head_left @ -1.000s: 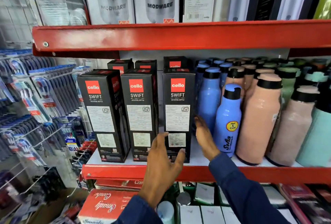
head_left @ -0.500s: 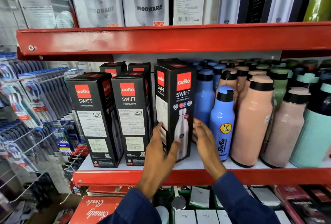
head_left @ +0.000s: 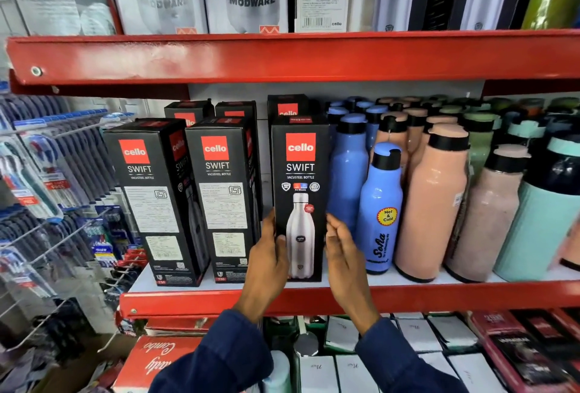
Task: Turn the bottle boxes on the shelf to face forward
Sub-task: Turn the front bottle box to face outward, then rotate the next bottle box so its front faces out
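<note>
The matte black cello box [head_left: 300,172] has been turned picture-forward. Its left edge is gripped by the left hand [head_left: 267,262]; the right hand [head_left: 343,254], loosely curled, seems just touching.

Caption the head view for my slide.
Left hand grips a black cardboard Cello bottle box, picture side forward, on the red metal shelf; right hand beside it.

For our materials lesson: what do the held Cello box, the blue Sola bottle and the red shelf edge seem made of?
Cello box: likely printed cardboard, matte black, with sharp folded edges. Blue Sola bottle: probably plastic, glossy, with soft highlights. Red shelf edge: apparently painted metal, semi-gloss, with a bolt head at its left end.
</note>
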A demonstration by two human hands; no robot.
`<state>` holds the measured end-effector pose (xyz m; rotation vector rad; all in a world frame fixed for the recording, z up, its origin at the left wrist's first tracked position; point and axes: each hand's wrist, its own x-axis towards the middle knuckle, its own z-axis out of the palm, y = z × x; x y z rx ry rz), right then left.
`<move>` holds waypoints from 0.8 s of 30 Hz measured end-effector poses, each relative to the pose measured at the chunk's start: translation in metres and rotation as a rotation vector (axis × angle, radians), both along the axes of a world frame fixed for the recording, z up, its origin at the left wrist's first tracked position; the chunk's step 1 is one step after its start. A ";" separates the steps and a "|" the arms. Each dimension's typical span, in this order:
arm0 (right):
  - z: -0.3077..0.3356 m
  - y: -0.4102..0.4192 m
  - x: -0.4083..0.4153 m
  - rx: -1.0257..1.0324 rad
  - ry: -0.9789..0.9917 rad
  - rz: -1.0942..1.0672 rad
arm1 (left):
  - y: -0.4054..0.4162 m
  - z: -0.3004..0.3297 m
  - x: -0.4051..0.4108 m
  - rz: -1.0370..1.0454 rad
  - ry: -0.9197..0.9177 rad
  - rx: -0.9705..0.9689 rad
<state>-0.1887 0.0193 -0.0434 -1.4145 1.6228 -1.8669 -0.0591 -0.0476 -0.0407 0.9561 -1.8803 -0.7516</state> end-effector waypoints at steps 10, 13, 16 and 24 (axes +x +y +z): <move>0.000 0.009 0.001 -0.068 -0.081 -0.069 | 0.027 0.010 0.029 -0.021 0.004 -0.002; 0.009 0.021 0.015 -0.228 -0.101 -0.202 | 0.045 0.017 0.057 0.118 0.090 -0.075; 0.017 0.028 0.040 -0.262 -0.054 -0.136 | 0.048 0.022 0.085 0.313 0.123 -0.140; 0.013 -0.015 0.104 0.190 0.140 0.210 | 0.023 0.019 0.091 0.330 -0.065 -0.055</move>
